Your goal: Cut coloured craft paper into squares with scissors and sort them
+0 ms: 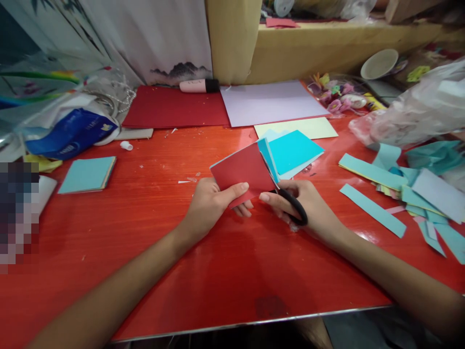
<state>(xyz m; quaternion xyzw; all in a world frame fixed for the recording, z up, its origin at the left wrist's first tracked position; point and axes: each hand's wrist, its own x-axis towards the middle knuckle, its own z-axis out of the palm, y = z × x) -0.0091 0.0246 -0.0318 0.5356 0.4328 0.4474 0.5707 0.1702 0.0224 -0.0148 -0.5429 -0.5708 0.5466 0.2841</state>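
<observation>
My left hand (209,203) pinches the near edge of a red paper card (242,170), thumb on top, holding it just above the red table (181,271). My right hand (303,206) grips black-handled scissors (293,204) at the card's right edge. The blades point away from me along a turquoise strip (268,157) that stands up beside the card. How far the blades are apart is hidden by the paper.
Turquoise sheets (294,151) lie just beyond the card. Cut turquoise strips (374,209) are scattered at the right. A turquoise pad (87,174) lies at the left. Dark red (174,107) and lilac (271,102) sheets lie at the back, with a plastic bag (410,114) at the far right.
</observation>
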